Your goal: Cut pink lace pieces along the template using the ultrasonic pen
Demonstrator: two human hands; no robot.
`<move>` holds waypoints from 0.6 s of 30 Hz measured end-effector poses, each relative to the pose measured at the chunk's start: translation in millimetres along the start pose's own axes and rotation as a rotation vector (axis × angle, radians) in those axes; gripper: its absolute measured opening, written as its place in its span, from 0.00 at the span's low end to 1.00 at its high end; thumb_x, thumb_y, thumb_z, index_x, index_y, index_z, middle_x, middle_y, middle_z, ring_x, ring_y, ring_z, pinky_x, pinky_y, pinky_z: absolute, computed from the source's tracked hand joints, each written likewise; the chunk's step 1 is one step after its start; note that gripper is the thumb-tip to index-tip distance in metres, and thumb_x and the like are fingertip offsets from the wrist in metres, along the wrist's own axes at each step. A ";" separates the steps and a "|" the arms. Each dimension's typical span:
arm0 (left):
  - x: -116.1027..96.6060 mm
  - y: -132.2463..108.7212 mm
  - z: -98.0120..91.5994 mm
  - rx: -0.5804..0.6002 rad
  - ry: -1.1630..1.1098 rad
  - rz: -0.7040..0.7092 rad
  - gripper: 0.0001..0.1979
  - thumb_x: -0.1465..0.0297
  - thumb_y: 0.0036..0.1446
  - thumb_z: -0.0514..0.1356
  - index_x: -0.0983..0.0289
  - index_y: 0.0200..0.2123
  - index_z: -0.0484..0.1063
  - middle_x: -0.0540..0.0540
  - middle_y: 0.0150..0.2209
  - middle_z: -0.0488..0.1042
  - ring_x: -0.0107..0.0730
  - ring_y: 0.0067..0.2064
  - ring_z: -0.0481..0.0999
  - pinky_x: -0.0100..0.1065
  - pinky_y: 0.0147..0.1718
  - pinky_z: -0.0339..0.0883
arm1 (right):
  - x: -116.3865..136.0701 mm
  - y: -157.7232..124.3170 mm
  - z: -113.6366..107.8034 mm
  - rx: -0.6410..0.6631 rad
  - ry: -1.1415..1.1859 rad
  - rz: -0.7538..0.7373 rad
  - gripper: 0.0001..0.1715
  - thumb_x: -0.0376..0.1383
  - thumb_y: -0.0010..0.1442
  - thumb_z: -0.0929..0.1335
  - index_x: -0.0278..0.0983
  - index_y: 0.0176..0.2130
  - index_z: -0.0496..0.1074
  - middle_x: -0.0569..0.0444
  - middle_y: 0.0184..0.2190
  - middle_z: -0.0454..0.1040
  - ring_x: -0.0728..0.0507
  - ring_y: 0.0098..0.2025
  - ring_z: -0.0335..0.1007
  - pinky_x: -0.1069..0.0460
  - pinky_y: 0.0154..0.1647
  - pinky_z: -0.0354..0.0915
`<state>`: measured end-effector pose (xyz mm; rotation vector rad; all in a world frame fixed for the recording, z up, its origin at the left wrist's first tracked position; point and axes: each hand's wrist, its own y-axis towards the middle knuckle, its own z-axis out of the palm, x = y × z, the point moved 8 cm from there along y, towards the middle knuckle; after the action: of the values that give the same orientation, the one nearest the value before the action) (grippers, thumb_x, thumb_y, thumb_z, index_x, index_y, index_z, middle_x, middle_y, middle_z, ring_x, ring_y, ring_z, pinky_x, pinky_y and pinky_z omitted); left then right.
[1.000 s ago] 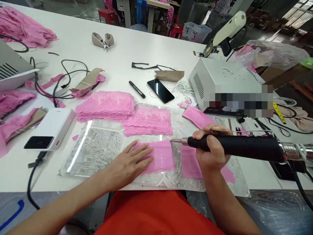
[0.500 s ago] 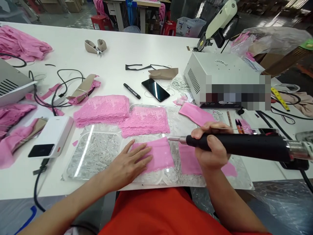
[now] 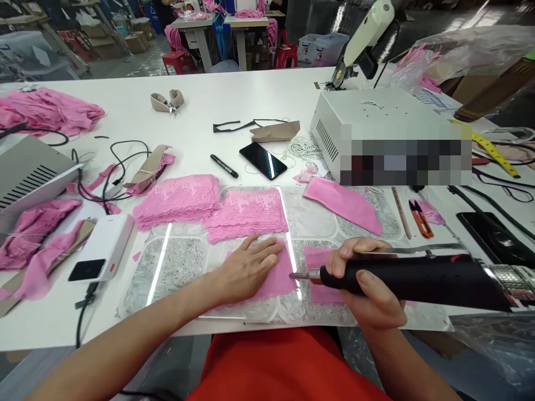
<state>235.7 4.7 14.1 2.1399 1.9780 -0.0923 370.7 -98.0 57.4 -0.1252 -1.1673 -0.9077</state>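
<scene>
The marker bears unreadably small writing; your left hand lies with fingers spread on the pink cloth before you; your right hand grips the black-handled tool, tip at the cloth's right edge.

White tabletop. Marbled sheet at near edge, pink cloth flat on it. Beyond: marker, phone, brown card. Grey box right; power bank left; pink heap far left.
</scene>
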 end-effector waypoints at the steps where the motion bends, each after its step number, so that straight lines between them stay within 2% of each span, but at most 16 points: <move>1: 0.6 -0.1 -0.3 -0.002 0.007 -0.009 0.12 0.80 0.64 0.47 0.66 0.43 0.68 0.62 0.61 0.67 0.45 0.64 0.64 0.53 0.61 0.58 | 0.4 0.3 -0.5 -0.005 -0.002 0.001 0.11 0.37 0.55 0.70 0.40 0.40 0.71 0.57 0.32 0.69 0.51 0.24 0.67 0.51 0.24 0.68; 9: -4.3 -4.5 -7.0 -0.054 0.051 -0.042 0.10 0.75 0.69 0.48 0.66 0.45 0.68 0.62 0.60 0.69 0.44 0.63 0.66 0.53 0.61 0.57 | 0.6 1.6 -1.3 0.002 0.013 0.019 0.10 0.37 0.56 0.70 0.40 0.40 0.70 0.57 0.32 0.69 0.51 0.24 0.68 0.51 0.25 0.69; 18: -8.5 -11.7 -7.8 -0.137 0.112 -0.053 0.13 0.70 0.68 0.52 0.68 0.52 0.69 0.62 0.59 0.70 0.46 0.62 0.67 0.53 0.63 0.53 | 1.9 3.4 3.5 0.019 -0.030 0.024 0.11 0.38 0.56 0.70 0.40 0.40 0.70 0.57 0.31 0.69 0.51 0.24 0.68 0.51 0.25 0.69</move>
<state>222.6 -1.2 22.0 2.0482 2.0382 0.1528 370.7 -95.0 61.7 -0.1376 -1.1995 -0.8766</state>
